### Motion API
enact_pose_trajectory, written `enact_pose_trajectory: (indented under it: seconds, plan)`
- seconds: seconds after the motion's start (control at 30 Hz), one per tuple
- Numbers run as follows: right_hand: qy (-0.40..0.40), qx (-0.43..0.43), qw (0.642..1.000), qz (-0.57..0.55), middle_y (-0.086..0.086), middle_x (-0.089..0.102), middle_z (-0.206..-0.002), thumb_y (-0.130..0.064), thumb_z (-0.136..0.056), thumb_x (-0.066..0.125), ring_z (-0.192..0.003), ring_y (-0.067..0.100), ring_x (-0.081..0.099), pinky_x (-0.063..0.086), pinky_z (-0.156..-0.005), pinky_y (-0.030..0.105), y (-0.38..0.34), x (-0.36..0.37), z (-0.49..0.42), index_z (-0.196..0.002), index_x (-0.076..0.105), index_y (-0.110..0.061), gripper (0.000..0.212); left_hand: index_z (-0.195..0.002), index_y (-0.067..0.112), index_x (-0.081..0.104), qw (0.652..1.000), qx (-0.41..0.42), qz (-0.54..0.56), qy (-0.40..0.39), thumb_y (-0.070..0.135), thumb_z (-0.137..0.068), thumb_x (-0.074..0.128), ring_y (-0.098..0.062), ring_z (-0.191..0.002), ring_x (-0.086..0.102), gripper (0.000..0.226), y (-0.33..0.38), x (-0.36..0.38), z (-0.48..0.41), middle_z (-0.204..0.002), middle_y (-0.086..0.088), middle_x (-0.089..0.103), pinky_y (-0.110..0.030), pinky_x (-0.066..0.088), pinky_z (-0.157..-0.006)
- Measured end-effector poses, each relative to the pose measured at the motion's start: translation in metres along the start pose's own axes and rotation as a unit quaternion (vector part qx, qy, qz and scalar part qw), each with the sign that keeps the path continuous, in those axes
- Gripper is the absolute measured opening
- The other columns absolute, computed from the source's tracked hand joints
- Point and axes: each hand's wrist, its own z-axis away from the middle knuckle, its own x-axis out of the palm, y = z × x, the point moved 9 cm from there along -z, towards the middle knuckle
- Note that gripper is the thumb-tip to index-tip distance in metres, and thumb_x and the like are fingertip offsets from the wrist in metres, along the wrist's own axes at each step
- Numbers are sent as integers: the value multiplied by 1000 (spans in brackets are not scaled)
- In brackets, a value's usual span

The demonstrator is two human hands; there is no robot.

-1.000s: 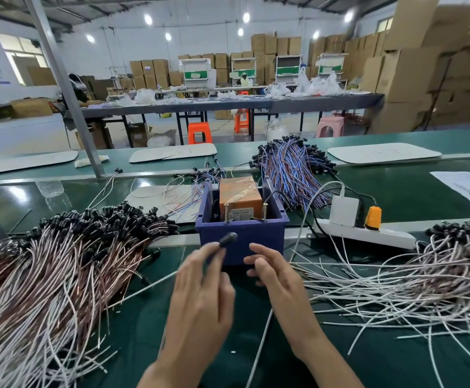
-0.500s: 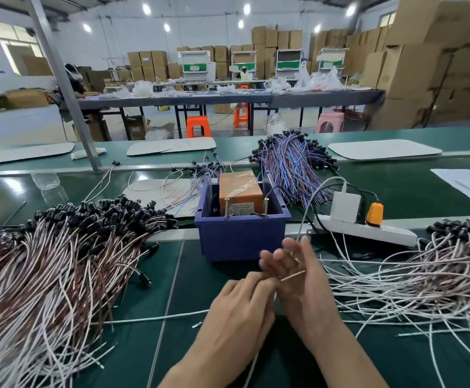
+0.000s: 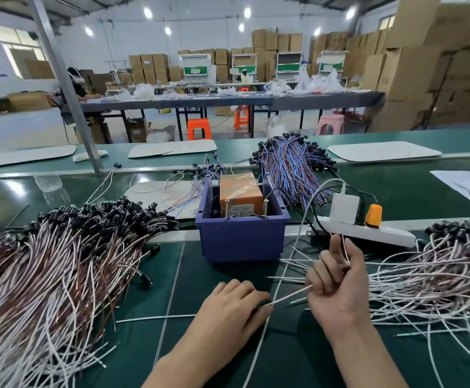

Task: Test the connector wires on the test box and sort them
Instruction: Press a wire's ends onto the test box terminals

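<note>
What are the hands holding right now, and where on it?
The right hand grips a white wire near one end; left hand rests on the mat, apparently holding nothing.

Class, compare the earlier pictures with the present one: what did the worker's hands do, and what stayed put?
Both hands drew back from the blue bin. The right hand swung right and grips white wires beside the right pile. The left hand dropped to the mat, by a wire end; whether it pinches anything is unclear. Bin, orange test box and left pile stayed.
</note>
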Motion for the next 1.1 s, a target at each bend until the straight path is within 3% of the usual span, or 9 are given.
enact_pose_trajectory:
  seconds: [0.13, 0.27, 0.53, 0.6, 0.67, 0.73, 0.77, 0.87, 1.1]
  plan:
    - [-4, -1, 1000, -10, -6, 21, -50, -37, -95, 57, -45, 11, 8, 16, -35, 23, 1, 2, 1, -80, 71, -23, 25, -94, 32, 74, 999, 2, -35, 29, 40, -100, 41, -7, -71, 59, 35, -1, -6, -1, -78, 18, 63, -23, 51, -67]
    - [26, -1, 1000, -2, -6, 21, -51, -32, -95, 55, -44, 9, 10, 15, -37, 22, 0, -8, -1, -78, 68, -24, 23, -94, 30, 74, 995, -30, -74, 57, 37, -99, 41, -11, -69, 59, 34, -13, -8, 0, -78, 15, 63, -27, 52, -66]
    - [-16, -8, 990, 138, -6, 28, -53, -31, -98, 54, -38, 7, 19, 17, -33, 21, 11, 1, -2, -83, 71, -20, 25, -98, 26, 73, 979, -110, -128, 116, 37, -100, 49, -18, -73, 59, 26, -43, -22, 5, -81, 10, 62, -33, 43, -81]
    - [-46, -27, 966, 255, -3, 37, -55, -30, -100, 52, -38, 8, 22, 20, -34, 21, 16, 9, 1, -90, 71, -16, 26, -101, 25, 72, 974, -124, -135, 132, 37, -100, 51, -19, -76, 59, 25, -49, -28, 7, -83, 8, 63, -35, 42, -85]
    - [-78, -63, 913, 397, 0, 56, -62, -29, -102, 52, -37, 7, 29, 24, -35, 20, 23, 20, 8, -94, 74, -22, 24, -103, 25, 72, 972, -121, -146, 140, 38, -100, 52, -21, -78, 59, 24, -50, -32, 8, -84, 7, 63, -37, 42, -89]
    - [-109, -95, 855, 499, -4, 74, -82, -30, -101, 55, -45, 2, 50, 36, -42, 12, 34, 31, 17, -93, 75, -36, 23, -102, 25, 72, 971, -110, -160, 139, 38, -99, 54, -22, -79, 59, 22, -49, -33, 7, -84, 6, 63, -39, 42, -92]
    - [-131, -101, 831, 531, -8, 76, -90, -32, -101, 56, -59, -2, 62, 45, -53, 10, 41, 35, 21, -96, 74, -40, 21, -101, 25, 72, 971, -105, -165, 139, 38, -99, 55, -22, -79, 59, 21, -48, -34, 7, -84, 6, 63, -40, 42, -93]
    - [-204, -100, 767, 600, -18, 75, -100, -40, -99, 61, -98, 0, 68, 49, -83, 12, 63, 43, 31, -105, 72, -45, 14, -100, 25, 71, 970, -94, -170, 145, 36, -99, 54, -22, -80, 58, 20, -47, -36, 7, -83, 6, 62, -40, 41, -96]
    - [-212, -127, 703, 666, -34, 69, -104, -38, -96, 66, -101, -8, 65, 46, -84, 7, 71, 42, 30, -114, 70, -44, 20, -104, 23, 73, 973, -86, -163, 142, 36, -100, 47, -21, -85, 59, 29, -46, -35, 7, -87, 6, 64, -41, 41, -99]
